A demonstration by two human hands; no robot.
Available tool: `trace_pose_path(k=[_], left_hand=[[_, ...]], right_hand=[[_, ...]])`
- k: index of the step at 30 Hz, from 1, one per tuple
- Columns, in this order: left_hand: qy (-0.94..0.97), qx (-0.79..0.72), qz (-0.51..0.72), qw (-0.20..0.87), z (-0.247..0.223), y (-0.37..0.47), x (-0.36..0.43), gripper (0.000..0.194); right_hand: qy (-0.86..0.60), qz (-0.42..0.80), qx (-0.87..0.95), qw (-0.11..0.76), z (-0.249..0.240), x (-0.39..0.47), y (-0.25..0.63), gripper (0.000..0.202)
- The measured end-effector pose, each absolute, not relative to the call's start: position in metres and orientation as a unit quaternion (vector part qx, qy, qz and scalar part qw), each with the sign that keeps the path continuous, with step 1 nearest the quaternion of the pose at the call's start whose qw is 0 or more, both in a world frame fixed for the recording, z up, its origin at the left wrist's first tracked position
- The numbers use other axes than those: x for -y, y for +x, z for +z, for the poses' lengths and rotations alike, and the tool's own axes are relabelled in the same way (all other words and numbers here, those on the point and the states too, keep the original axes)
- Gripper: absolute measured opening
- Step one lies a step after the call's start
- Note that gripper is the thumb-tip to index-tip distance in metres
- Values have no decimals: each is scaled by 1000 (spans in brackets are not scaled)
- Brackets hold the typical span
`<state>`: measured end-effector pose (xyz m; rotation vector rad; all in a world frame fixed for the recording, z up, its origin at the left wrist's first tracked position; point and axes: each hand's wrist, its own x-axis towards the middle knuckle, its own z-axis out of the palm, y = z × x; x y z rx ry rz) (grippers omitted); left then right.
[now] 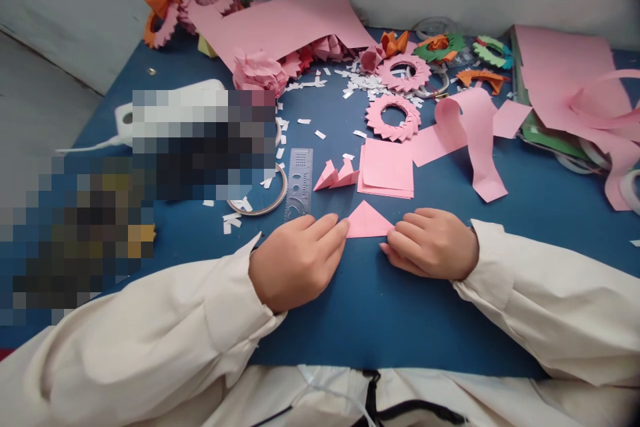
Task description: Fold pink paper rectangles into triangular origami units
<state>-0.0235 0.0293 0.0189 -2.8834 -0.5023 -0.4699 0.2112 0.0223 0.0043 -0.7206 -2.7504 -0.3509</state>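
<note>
A small pink paper triangle (pixel 369 223) lies on the blue table, its point facing away from me. My left hand (pixel 303 259) grips its left corner with the fingers together. At the right corner, my right hand (pixel 431 243) has its fingers curled over the paper edge. Just beyond sits a stack of pink paper squares (pixel 388 170). To the left of that stack stand folded pink paper pieces (pixel 337 175). A clear plastic ruler (pixel 299 180) lies past my left hand.
Paper rings, including a pink one (pixel 393 135), and white scraps (pixel 367 85) lie toward the wall. A curled pink strip (pixel 467 127) is at the right. A tape roll (pixel 285 192) and a white power strip (pixel 210 90) are left; nearby items are blurred out.
</note>
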Motion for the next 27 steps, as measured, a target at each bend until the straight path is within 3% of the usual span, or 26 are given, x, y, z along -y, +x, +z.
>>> trace_pose_path(k=[3,9,27], left_hand=[[-971,174,-145,72,17,-22,-30,30],[-978,168,-110,53,17,-19,-32,29],[-974,182,-115,67,21,-19,-30,30]], right_hand=[[-232,-123,955,140,3,-23,212,14],[-189,-116,964,144,1,-23,215,24],[-196,-105,965,142,0,-22,215,24]])
